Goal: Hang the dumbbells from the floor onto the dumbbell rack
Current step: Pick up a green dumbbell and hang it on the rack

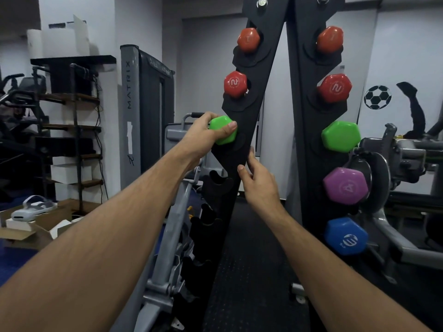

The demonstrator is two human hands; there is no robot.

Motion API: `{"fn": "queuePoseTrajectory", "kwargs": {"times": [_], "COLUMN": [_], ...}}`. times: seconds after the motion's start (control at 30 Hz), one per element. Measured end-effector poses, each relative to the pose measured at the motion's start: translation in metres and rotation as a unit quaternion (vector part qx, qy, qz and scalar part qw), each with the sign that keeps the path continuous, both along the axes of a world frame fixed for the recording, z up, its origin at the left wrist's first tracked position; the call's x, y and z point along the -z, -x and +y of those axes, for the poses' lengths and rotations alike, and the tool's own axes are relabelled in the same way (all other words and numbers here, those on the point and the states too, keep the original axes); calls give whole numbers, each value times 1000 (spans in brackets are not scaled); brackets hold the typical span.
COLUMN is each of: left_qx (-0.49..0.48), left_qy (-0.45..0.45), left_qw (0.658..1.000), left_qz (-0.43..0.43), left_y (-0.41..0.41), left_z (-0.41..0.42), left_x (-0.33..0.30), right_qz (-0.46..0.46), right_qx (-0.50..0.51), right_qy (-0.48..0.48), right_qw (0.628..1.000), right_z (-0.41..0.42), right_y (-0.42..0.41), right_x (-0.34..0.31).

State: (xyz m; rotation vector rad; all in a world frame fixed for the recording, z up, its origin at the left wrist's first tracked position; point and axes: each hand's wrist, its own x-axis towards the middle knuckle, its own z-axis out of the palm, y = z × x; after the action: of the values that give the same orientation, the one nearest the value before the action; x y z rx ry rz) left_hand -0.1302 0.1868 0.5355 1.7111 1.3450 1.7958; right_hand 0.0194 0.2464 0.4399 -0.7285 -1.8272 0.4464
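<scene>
In a dim gym, a person's left hand (203, 134) grips a green hexagonal dumbbell (223, 130) at the black upright dumbbell rack (259, 92); the right hand (257, 180), fingers relaxed, touches the rack's edge.

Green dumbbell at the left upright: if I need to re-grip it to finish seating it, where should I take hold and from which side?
Probably take the green dumbbell by its exposed hexagonal head, coming from the left, outer side as the left hand does now. The handle is hidden behind the rack upright, so only the flat-sided head offers the fingers purchase. The right hand rests on the upright's edge.
</scene>
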Motion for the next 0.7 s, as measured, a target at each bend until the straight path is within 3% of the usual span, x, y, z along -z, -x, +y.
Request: {"fn": "queuePoseTrajectory", "kwargs": {"times": [0.33,0.7], "left_qx": [31,-29], "left_qy": [30,9], "left_qw": [998,998], "left_qz": [-34,-54], "left_y": [2,7], "left_z": [5,-21], "left_x": [6,40], "right_qz": [5,30], "right_qx": [-38,-44], "right_qy": [20,58], "right_qw": [999,997], "right_z": [2,-10], "right_y": [-5,-17], "right_x": [1,10]}}
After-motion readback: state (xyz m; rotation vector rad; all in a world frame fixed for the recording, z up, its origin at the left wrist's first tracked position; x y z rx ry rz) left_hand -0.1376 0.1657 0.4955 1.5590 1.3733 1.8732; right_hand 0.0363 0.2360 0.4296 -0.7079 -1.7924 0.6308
